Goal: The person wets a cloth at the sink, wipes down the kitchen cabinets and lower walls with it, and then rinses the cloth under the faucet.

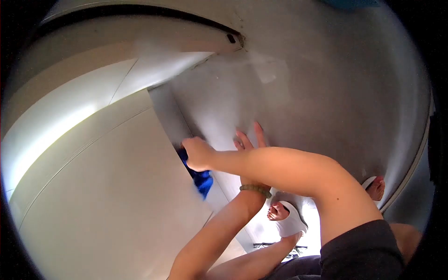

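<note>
My right arm crosses over my left. My right hand (198,154) is closed, its fingers wrapped on a blue cloth (203,183) that hangs beside the edge of a large pale panel (107,177). Part of the cloth is hidden by the hand and the panel edge. Under the right forearm, my left hand (251,142) has its fingers apart and holds nothing; its palm is mostly covered. A beaded bracelet (255,190) circles the left wrist.
The grey floor (317,102) spreads across the upper right. Below the arms is a foot in a white slipper (290,223), with another slipper (368,182) at the right. A curved pale fixture with a dark edge (140,10) spans the upper left.
</note>
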The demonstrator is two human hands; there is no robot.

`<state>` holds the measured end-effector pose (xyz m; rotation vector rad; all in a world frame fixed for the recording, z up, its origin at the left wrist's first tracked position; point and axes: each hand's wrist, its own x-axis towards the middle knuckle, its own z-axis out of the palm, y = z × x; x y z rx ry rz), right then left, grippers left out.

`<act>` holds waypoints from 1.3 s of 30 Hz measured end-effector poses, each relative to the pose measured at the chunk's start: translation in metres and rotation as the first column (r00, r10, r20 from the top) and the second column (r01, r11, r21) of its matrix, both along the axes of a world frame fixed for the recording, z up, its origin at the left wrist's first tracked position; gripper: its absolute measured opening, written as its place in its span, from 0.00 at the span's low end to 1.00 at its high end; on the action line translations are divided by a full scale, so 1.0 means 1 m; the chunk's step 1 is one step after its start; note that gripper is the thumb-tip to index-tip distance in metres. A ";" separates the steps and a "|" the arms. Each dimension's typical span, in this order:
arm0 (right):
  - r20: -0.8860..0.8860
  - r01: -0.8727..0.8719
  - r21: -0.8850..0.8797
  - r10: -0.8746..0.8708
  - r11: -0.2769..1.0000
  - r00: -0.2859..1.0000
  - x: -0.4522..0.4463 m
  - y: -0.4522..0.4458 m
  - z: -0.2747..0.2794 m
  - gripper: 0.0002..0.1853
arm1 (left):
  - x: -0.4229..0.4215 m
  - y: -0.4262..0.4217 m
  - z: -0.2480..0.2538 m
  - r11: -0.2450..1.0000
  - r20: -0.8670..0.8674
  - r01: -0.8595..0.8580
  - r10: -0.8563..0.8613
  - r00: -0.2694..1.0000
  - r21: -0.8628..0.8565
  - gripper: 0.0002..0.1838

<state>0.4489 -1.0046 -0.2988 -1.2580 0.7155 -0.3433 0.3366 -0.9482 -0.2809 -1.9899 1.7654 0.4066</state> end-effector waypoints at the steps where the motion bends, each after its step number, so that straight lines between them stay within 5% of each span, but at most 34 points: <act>1: -0.029 0.078 0.056 -0.077 0.995 0.997 0.010 -0.012 -0.006 0.15 | 0.000 -0.001 0.002 0.996 -0.024 0.014 -0.016 1.000 -0.083 0.39; 2: -0.061 0.156 0.113 -0.150 0.981 0.987 0.018 -0.029 -0.007 0.15 | 0.000 -0.001 0.003 0.986 -0.045 0.026 -0.034 0.998 -0.162 0.38; 3: -0.058 0.237 0.126 -0.232 0.963 0.971 0.016 -0.049 -0.001 0.14 | -0.001 0.003 -0.002 0.935 -0.425 -0.317 0.225 0.877 -0.159 0.35; 4: -0.034 0.326 0.210 -0.326 0.922 0.945 0.020 -0.067 0.000 0.15 | -0.004 0.008 -0.010 0.796 -0.730 -0.605 0.397 0.556 -0.028 0.33; 6: -0.116 0.510 0.235 -0.497 0.828 0.860 0.032 -0.108 0.009 0.16 | 0.001 0.019 -0.016 0.716 -0.850 -0.682 0.446 0.281 0.150 0.28; 10: 0.034 0.544 0.187 -0.559 0.818 0.828 0.040 -0.129 0.004 0.23 | 0.009 0.012 -0.001 0.943 -0.469 -0.305 0.330 0.819 0.132 0.24; 12: 0.136 0.456 0.064 -0.460 0.888 0.877 0.028 -0.107 -0.010 0.24 | 0.002 -0.001 0.012 0.954 -0.389 -0.279 0.301 0.871 0.113 0.24; 16: 0.095 0.478 -0.053 -0.472 0.877 0.877 0.045 -0.090 -0.017 0.25 | -0.001 -0.006 0.018 0.933 -0.525 -0.315 0.181 0.832 -0.177 0.24; 18: 0.243 0.619 -0.138 -0.580 0.773 0.778 0.058 -0.089 -0.008 0.26 | -0.001 -0.003 0.016 0.929 -0.531 -0.306 0.156 0.833 -0.208 0.24; 20: 0.385 0.548 -0.159 -0.460 0.821 0.800 0.055 -0.092 -0.023 0.31 | 0.001 -0.002 0.014 0.940 -0.537 -0.325 0.223 0.814 -0.101 0.24; 22: 0.429 0.479 -0.271 -0.341 0.835 0.837 0.037 -0.103 -0.037 0.35 | 0.002 0.015 -0.011 0.762 -0.807 -0.639 0.443 0.390 0.109 0.21; 24: 0.276 0.384 -0.414 -0.289 0.825 0.917 0.022 -0.108 -0.038 0.32 | 0.006 0.018 -0.013 0.800 -0.765 -0.579 0.471 0.440 0.159 0.19; 25: 0.182 0.337 -0.480 -0.284 0.810 0.941 0.017 -0.108 -0.035 0.31 | 0.008 0.011 -0.003 0.920 -0.606 -0.375 0.361 0.709 0.110 0.17; 27: 0.125 0.359 -0.474 -0.342 0.804 0.931 0.023 -0.103 -0.027 0.31 | 0.002 -0.005 0.014 0.970 -0.491 -0.241 0.230 0.840 0.042 0.15; 30: 0.065 0.369 -0.410 -0.377 0.834 0.924 0.030 -0.103 -0.022 0.29 | 0.000 -0.005 0.015 0.942 -0.562 -0.326 0.227 0.795 -0.082 0.13; 32: 0.068 0.315 -0.371 -0.313 0.874 0.947 0.021 -0.105 -0.020 0.27 | 0.004 0.004 0.007 0.994 -0.371 -0.079 0.048 0.927 -0.071 0.15; 35: -0.067 0.090 -0.335 -0.119 0.938 0.991 0.004 -0.100 -0.014 0.25 | 0.005 -0.003 0.008 0.967 -0.277 -0.130 0.190 0.942 0.219 0.23; 37: 0.013 0.310 -0.186 -0.313 0.932 0.950 -0.004 -0.089 -0.004 0.24 | 0.002 0.001 0.005 0.976 -0.407 -0.216 0.195 0.892 -0.004 0.30; 39: 0.068 0.504 -0.019 -0.502 0.864 0.862 -0.006 -0.081 0.007 0.24 | 0.001 0.005 0.000 0.974 -0.322 -0.157 0.099 0.942 -0.160 0.35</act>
